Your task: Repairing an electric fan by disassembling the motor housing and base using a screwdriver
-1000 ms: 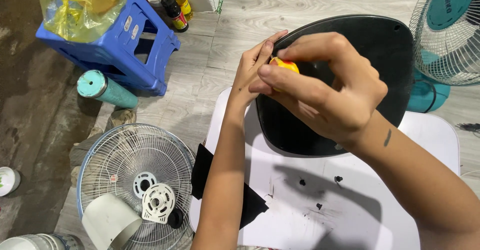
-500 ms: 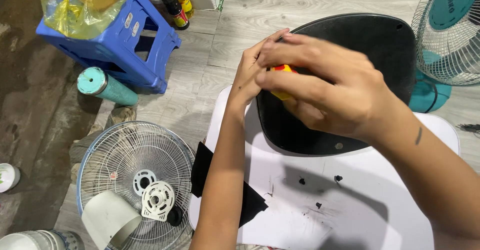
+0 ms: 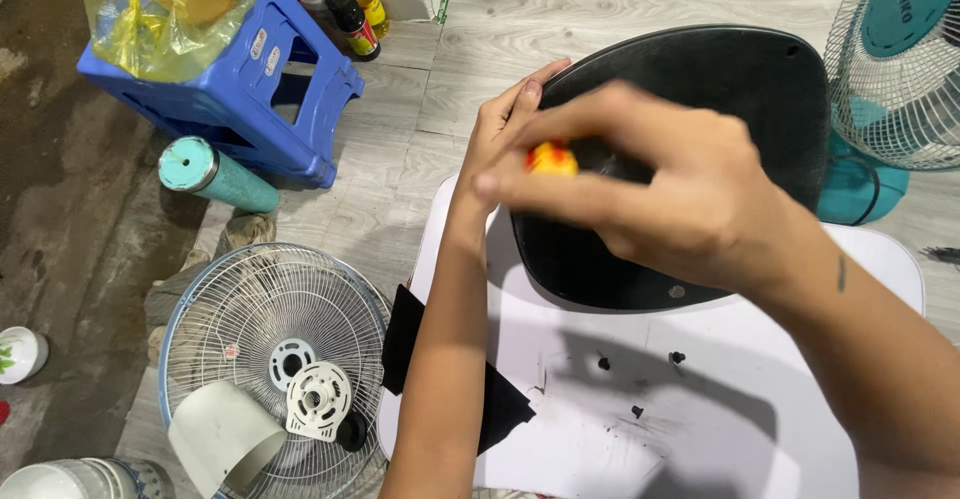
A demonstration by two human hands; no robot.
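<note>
On the white bench (image 3: 700, 429) lies a black fan base (image 3: 700, 89). Over its near-left rim, the right hand (image 3: 680, 189) has its fingers clenched around a small yellow-and-red handle (image 3: 552, 159). The left hand (image 3: 500, 129), fingers extended, rests against it; a firm steadying hold there would likely keep the tool from slipping.

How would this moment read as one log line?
left hand: beside yellow-red object | right hand: pinching it | below: black panel on white board | left: fan grille

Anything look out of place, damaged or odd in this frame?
Yes: a wire fan guard lies flat on the floor, off its fan, with a loose white hub piece and a curved white part resting on it. Small dark specks dot the white board.
</note>
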